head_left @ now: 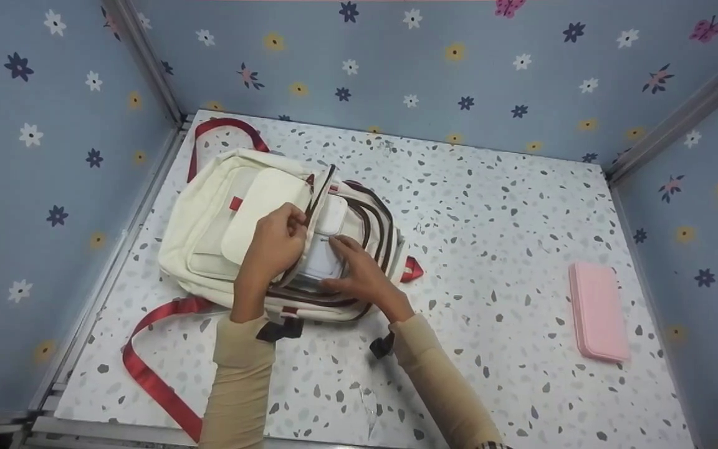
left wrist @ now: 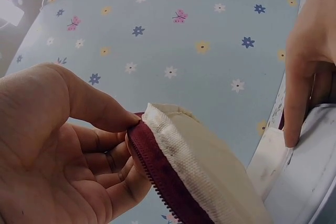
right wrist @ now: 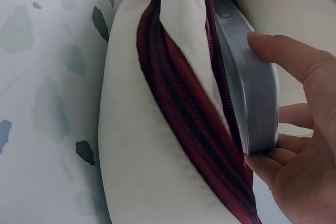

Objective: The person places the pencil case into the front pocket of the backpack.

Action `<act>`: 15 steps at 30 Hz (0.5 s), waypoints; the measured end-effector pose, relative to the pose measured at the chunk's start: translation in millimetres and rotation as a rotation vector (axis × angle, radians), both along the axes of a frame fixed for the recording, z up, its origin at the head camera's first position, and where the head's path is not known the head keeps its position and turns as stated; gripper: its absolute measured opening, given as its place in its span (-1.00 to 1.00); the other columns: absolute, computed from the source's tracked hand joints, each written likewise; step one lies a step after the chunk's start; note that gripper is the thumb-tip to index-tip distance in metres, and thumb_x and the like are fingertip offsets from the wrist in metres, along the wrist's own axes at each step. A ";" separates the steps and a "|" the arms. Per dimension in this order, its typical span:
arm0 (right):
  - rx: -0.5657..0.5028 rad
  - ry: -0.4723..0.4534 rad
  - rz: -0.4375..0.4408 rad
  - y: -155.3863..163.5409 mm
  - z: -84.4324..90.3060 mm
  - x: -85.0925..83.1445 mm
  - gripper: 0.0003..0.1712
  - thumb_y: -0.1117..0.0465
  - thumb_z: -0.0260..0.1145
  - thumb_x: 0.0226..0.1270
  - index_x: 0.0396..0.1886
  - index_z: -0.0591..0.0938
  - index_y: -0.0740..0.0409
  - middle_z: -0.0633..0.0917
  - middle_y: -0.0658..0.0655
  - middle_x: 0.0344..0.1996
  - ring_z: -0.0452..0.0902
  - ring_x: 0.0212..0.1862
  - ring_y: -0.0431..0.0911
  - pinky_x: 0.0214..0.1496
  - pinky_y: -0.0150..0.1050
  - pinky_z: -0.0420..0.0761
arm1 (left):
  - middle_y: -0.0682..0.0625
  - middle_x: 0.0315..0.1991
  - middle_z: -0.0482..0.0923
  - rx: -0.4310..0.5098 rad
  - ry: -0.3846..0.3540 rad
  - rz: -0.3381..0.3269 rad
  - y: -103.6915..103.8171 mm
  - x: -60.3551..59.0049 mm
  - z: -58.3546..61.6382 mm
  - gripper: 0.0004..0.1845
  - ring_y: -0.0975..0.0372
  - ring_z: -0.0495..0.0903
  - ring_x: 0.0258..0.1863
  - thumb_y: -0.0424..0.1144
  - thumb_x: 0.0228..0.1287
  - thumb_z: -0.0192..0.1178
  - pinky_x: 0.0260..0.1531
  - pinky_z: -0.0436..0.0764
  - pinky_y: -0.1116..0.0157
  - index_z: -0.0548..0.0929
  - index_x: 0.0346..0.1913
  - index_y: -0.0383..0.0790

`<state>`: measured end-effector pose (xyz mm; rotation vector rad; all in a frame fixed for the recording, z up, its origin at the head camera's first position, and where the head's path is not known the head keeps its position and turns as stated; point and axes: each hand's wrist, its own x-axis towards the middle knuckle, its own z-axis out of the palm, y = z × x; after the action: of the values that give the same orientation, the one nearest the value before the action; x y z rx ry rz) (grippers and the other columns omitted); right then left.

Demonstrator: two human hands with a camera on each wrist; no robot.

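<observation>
A cream backpack [head_left: 203, 231] with dark red zips lies on the table, its front pocket unzipped. My left hand [head_left: 278, 240] pinches the pocket flap's zipped edge [left wrist: 163, 182] between thumb and fingers, holding it up. Inside the pocket sits a flat, light grey box-like case [right wrist: 260, 98] with rounded edges. Thumb and fingers of my right hand [head_left: 362, 271] grip this case at its edges, seen closely in the right wrist view. A smaller white item [head_left: 332, 215] lies beside it in the pocket. What the case contains is hidden.
A pink zipped wallet [head_left: 599, 312] lies at the table's right side. Red straps [head_left: 153, 374] trail from the backpack at the left. Flower-patterned walls [head_left: 396, 75] enclose the speckled table [head_left: 490, 218] at the back and both sides.
</observation>
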<state>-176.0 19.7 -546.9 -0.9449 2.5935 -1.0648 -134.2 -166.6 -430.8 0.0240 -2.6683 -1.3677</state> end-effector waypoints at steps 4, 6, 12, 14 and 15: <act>-0.029 0.031 -0.019 -0.4 -3.4 2.7 0.05 -0.06 0.50 0.01 0.44 0.23 0.21 0.27 0.25 0.37 0.27 0.35 0.08 0.40 -0.13 0.26 | -0.16 -0.35 0.56 -0.004 -0.012 0.005 -0.8 0.3 -0.4 -0.84 0.07 0.52 -0.33 -0.41 0.23 0.02 -0.24 0.47 0.18 0.56 -0.19 -0.36; -0.029 0.038 -0.033 0.9 -3.5 4.3 0.05 -0.09 0.49 0.02 0.43 0.23 0.24 0.25 0.27 0.37 0.26 0.36 0.09 0.40 -0.12 0.26 | -0.16 -0.35 0.56 -0.005 -0.012 0.010 -1.2 0.2 -0.6 -0.84 0.07 0.52 -0.33 -0.41 0.23 0.01 -0.24 0.47 0.18 0.56 -0.19 -0.36; 0.025 0.032 -0.070 12.4 6.1 9.2 -0.07 -0.13 0.39 0.14 0.39 0.31 0.25 0.33 0.25 0.35 0.30 0.35 0.08 0.38 -0.09 0.29 | -0.17 -0.37 0.56 0.005 -0.006 0.015 -1.8 1.0 0.6 -0.84 0.06 0.52 -0.34 -0.42 0.22 0.01 -0.25 0.46 0.17 0.57 -0.20 -0.37; 0.046 0.053 -0.060 17.9 11.1 10.5 -0.24 -0.05 0.35 0.22 0.31 0.40 0.28 0.43 0.24 0.28 0.37 0.30 0.08 0.35 -0.09 0.33 | -0.16 -0.37 0.56 0.007 -0.005 0.014 -2.0 1.4 1.2 -0.84 0.07 0.51 -0.35 -0.42 0.22 0.00 -0.24 0.46 0.17 0.57 -0.20 -0.37; 0.052 0.058 -0.049 20.4 13.7 11.1 -0.32 0.01 0.33 0.25 0.26 0.45 0.30 0.48 0.25 0.24 0.40 0.28 0.08 0.33 -0.08 0.36 | -0.16 -0.37 0.56 0.008 -0.004 0.012 -2.3 1.4 1.1 -0.83 0.07 0.51 -0.35 -0.42 0.23 -0.01 -0.25 0.46 0.18 0.57 -0.21 -0.37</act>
<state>-165.0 40.1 -533.2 -0.9186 2.6908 -0.9898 -132.8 -168.8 -429.7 0.0428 -2.6618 -1.3760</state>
